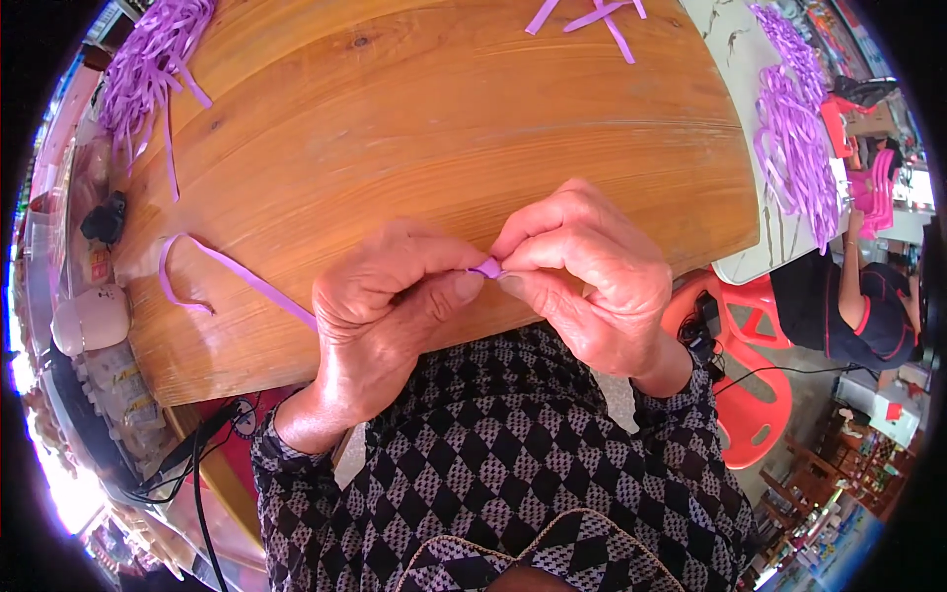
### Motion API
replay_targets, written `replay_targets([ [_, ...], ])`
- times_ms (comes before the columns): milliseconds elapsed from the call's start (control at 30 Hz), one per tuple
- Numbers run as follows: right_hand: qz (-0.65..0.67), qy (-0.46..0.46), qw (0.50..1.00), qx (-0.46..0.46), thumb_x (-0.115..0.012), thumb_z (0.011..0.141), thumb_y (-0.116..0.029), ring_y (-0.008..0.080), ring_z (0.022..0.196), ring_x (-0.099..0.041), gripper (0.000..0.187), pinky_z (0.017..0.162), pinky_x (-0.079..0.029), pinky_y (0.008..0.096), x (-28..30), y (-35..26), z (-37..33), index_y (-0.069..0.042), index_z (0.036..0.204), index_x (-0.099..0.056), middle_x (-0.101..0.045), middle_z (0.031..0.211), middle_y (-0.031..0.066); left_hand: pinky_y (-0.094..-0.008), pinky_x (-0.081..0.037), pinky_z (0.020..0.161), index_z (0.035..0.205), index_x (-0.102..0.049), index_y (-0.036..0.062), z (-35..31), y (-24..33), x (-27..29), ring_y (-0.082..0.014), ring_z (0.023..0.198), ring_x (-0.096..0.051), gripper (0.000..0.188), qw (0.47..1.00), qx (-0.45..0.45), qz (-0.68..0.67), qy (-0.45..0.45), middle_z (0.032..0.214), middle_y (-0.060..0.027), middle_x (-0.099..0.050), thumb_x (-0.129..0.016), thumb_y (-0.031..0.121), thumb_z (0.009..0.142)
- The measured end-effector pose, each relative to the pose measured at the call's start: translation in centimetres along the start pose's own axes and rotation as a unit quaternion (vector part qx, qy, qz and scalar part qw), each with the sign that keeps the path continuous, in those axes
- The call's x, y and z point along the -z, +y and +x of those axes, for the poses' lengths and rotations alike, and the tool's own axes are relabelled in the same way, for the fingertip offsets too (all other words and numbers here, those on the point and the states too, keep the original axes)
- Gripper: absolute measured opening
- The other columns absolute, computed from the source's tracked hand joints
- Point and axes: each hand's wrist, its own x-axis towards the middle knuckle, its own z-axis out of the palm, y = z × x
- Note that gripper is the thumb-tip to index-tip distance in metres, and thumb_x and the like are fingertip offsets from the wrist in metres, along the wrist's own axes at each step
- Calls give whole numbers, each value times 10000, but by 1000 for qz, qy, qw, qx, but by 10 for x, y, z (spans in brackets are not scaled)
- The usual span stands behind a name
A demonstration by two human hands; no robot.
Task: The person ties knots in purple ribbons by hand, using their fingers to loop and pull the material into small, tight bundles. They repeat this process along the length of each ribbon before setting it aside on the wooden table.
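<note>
Both my hands meet above the near edge of the wooden table [414, 148]. Between their fingertips is a small folded or knotted part of a purple ribbon [488, 266]. My left hand [390, 301] pinches it from the left, thumb against the fingers. From the right, my right hand [592, 271] pinches the same small piece between thumb and forefinger. A length of purple ribbon [242, 271] curls over the table on the left and runs under my left hand; whether it joins the pinched part is hidden.
A heap of purple ribbons [153, 74] lies at the far left. Several cut ribbon pieces [602, 15] are at the far edge. More purple ribbons [794, 148] rest on a white marbled table [735, 59] at right. Beside it stands a red plastic chair [755, 414]; another person [853, 306] is beyond.
</note>
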Motion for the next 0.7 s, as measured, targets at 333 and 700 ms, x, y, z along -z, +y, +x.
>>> replay_targets([
  [333,-22,14,999,30,-706,645,39,199,677,-517,165,590,-409,285,0,2,-3,-11,764,-603,-608,819,89,-177,-421,566,864,-667,-9,1,9,-6,-40,630,-516,115,968,211,-130,27,728,-10,-628,-684,71,784],
  [700,-16,21,998,48,-744,563,-8,194,666,-530,305,563,-423,289,-9,2,-1,-38,854,-655,-604,833,68,-173,-283,431,798,-646,-14,6,0,-4,-19,490,-408,128,928,265,-261,9,615,12,-569,-705,94,763],
])
